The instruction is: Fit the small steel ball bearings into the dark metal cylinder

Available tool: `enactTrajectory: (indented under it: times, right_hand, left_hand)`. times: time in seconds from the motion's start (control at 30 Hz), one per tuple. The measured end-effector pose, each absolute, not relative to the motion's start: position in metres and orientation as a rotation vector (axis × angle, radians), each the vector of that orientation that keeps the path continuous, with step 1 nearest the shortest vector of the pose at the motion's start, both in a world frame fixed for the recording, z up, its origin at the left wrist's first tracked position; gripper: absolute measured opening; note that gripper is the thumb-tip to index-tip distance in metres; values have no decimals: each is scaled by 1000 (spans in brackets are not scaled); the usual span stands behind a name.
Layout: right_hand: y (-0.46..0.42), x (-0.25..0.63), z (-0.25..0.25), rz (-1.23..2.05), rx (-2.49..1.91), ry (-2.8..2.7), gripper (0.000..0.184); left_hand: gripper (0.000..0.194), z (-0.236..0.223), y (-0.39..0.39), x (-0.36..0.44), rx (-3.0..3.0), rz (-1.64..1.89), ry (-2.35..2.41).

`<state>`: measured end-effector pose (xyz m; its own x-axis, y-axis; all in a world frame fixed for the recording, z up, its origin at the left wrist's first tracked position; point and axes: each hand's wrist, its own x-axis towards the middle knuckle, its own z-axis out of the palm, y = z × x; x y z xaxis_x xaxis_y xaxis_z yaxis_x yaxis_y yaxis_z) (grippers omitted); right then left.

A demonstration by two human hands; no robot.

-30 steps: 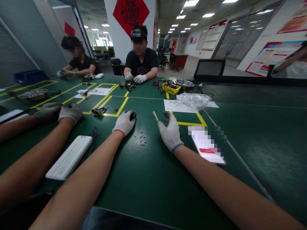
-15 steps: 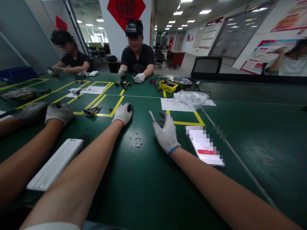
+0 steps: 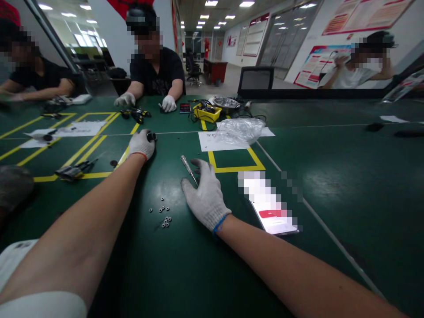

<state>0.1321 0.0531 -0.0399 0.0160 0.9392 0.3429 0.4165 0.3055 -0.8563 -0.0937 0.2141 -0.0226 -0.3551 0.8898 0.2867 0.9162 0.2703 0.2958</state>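
Observation:
My left hand (image 3: 142, 145), in a white knitted glove with a red-orange cuff, is stretched forward with its fingers closed around a small black rounded part (image 3: 151, 137); its exact kind is unclear. My right hand (image 3: 205, 194), gloved with a blue cuff, is low over the green table, thumb and fingers apart. Between them lies a metal screwdriver (image 3: 188, 167) with a ridged handle pointing away; its near end is hidden by the hand. Several small metal ring-like pieces, perhaps nuts (image 3: 164, 216), are scattered on the table between my forearms.
A phone with a lit screen (image 3: 274, 216) lies right of my right hand. Beyond are clear plastic bags (image 3: 240, 130) on paper and a yellow tray (image 3: 207, 112) with cables. Metal tools (image 3: 74, 170) rest at left, near a co-worker's grey-gloved hand (image 3: 15, 187). A person (image 3: 155, 70) sits opposite.
The view has swung right and closer, so the tabletop things appear farther left. More of the screwdriver shows between my right thumb and fingers. The opposite person's hands have moved apart.

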Motion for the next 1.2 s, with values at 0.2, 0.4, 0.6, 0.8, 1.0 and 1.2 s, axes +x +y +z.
enactTrajectory:
  times: [0.2,0.4,0.6,0.8,1.0,1.2]
  right_hand:
    - [52,133,-36,665,-1293,-1614,48]
    - [55,135,-38,650,-1285,-1625,45]
    - [61,135,-46,625,-1272,-1613,45]
    - [66,135,-50,613,-1255,-1629,39]
    - [68,134,-51,597,-1255,-1646,36]
    - [67,135,-49,637,-1260,-1654,37]
  left_hand:
    - [49,-24,220,-98,-1640,-660,-2500]
    - [37,-23,202,-92,-1733,-560,-2468]
    - [41,-21,161,-83,-1849,-477,-2417]
    - [44,-11,112,-90,-1491,-455,-2363]
    - [55,13,86,-149,-1112,-275,-2698]
    - [69,19,81,-182,-1078,-44,-2998]
